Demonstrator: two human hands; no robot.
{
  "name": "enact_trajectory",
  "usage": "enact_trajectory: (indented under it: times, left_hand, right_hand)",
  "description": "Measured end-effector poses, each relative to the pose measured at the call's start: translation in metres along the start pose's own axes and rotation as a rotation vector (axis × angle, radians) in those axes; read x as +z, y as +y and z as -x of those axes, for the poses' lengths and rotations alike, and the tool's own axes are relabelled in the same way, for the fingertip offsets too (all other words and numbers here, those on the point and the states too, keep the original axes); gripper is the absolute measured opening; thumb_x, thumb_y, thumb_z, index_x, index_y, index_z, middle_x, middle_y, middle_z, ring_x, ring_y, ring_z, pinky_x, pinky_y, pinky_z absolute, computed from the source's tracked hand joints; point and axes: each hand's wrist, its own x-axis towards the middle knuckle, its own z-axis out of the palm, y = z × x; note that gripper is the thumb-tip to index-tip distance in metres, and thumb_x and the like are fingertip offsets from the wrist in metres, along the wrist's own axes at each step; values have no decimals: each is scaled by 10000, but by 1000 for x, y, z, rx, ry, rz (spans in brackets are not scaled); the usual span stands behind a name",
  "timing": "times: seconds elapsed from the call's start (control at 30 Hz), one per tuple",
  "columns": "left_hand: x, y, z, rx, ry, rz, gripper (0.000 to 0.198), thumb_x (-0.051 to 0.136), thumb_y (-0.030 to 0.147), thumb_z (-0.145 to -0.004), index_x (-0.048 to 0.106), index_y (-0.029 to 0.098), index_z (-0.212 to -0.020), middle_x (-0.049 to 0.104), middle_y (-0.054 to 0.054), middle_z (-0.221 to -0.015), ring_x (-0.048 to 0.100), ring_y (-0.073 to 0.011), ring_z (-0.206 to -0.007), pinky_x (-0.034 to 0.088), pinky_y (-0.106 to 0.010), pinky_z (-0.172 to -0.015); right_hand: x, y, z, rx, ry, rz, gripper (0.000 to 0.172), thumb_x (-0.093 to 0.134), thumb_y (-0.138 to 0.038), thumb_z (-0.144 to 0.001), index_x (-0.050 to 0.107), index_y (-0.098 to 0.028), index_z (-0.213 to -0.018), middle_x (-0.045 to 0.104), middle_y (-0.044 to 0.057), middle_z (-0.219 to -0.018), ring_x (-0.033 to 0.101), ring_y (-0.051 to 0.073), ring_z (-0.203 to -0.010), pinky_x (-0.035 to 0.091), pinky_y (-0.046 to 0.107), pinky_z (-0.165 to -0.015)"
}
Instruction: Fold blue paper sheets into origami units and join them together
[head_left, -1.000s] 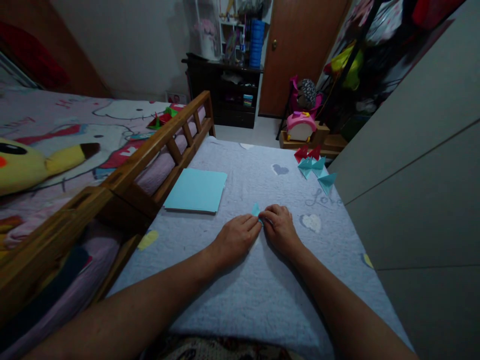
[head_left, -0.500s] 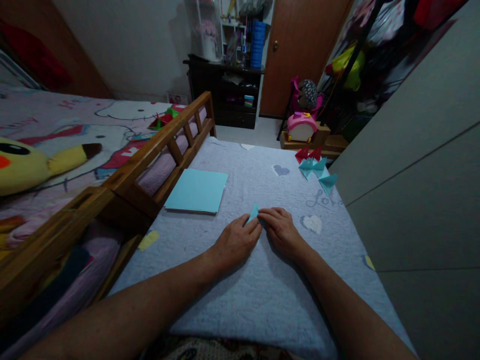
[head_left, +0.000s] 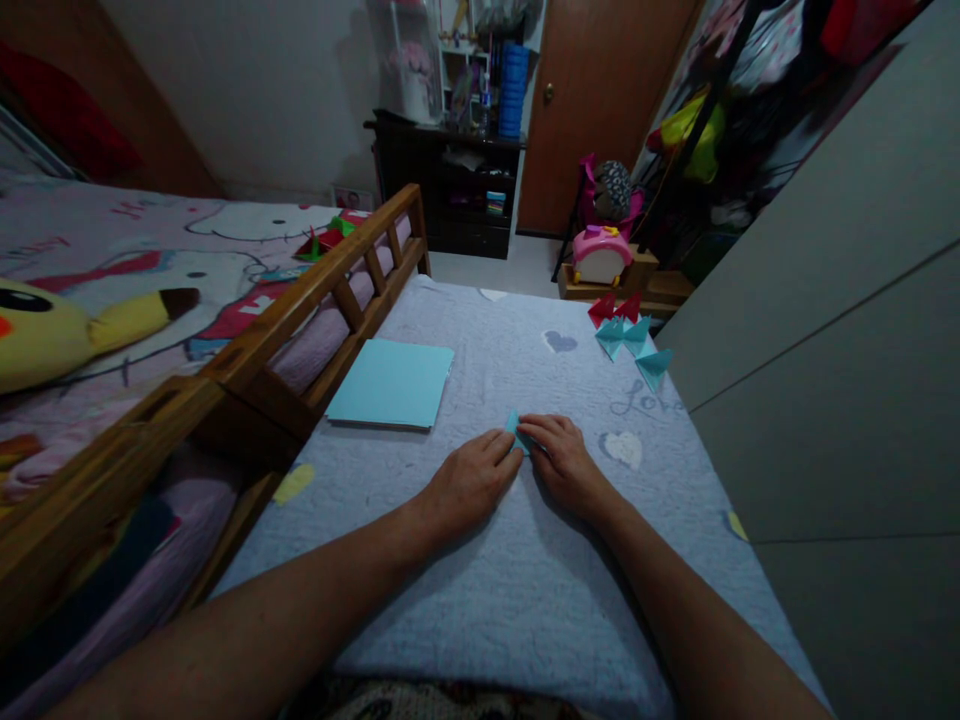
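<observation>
A small folded piece of light blue paper (head_left: 516,436) lies on the grey quilted bed cover (head_left: 517,590), mostly hidden by my fingers. My left hand (head_left: 471,478) rests palm down, its fingertips pressed on the paper's left side. On the right side my right hand (head_left: 564,460) pinches the same paper with curled fingers. Both hands meet over it, low against the cover.
A stack of light blue paper sheets (head_left: 391,383) lies to the left. Folded blue and red paper triangles (head_left: 628,334) sit at the far right by a grey cupboard (head_left: 840,330). A wooden bed rail (head_left: 300,300) borders the left, with a yellow plush toy (head_left: 60,330) beyond.
The paper's raised tip has been pressed down flatter between my fingers. Both hands stay in the same spot with only small finger shifts.
</observation>
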Motion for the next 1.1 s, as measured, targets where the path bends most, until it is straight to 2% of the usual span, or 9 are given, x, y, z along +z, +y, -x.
enact_trajectory:
  times: [0.13, 0.37, 0.6, 0.8, 0.9, 1.1]
  left_hand:
    - [-1, 1, 0, 23, -29, -50, 239, 443, 125, -999, 630, 106, -1146, 655, -124, -1228, 566, -248, -1205, 500, -380, -1047]
    - [-1, 3, -1, 15, -67, -72, 270, 413, 154, -1015, 615, 136, -1193, 669, -109, -1229, 594, -261, -1184, 545, -384, -968]
    - [-1, 0, 1, 19, -25, -47, 288, 377, 139, -1015, 619, 137, -1172, 664, -120, -1234, 611, -240, -1163, 532, -373, -1006]
    - [-1, -1, 0, 30, -58, -35, 276, 395, 115, -1002, 629, 102, -1148, 663, -144, -1227, 601, -250, -1165, 519, -377, -1007]
    - [-1, 1, -1, 34, -62, -69, 265, 418, 108, -992, 640, 108, -1136, 677, -137, -1202, 601, -256, -1147, 537, -389, -973]
    - [0, 2, 0, 33, -72, -102, 273, 421, 116, -987, 636, 109, -1155, 675, -126, -1195, 595, -261, -1122, 534, -378, -948]
  right_hand:
    - [1, -1, -1, -3, -24, 39, 379, 504, -141, -960, 662, -218, -1296, 653, 93, -1365, 528, 275, -1192, 409, 481, -1045]
    - [3, -1, -1, 0, -24, 96, 402, 511, -135, -947, 652, -198, -1319, 650, 86, -1382, 514, 281, -1213, 398, 477, -1064]
    - [2, 1, -2, 5, -55, 104, 390, 472, -167, -977, 653, -215, -1320, 623, 72, -1425, 502, 276, -1253, 381, 478, -1085]
    - [-8, -6, -2, -6, -180, 159, 472, 499, -169, -943, 588, -193, -1405, 562, 90, -1486, 462, 285, -1315, 338, 480, -1128]
    - [-14, -10, -2, -28, -240, 202, 496, 497, -225, -960, 543, -191, -1452, 526, 93, -1520, 433, 306, -1350, 313, 500, -1142]
    - [-20, -9, -2, -66, -275, 224, 504, 471, -341, -997, 511, -210, -1482, 496, 79, -1553, 406, 337, -1375, 296, 523, -1139]
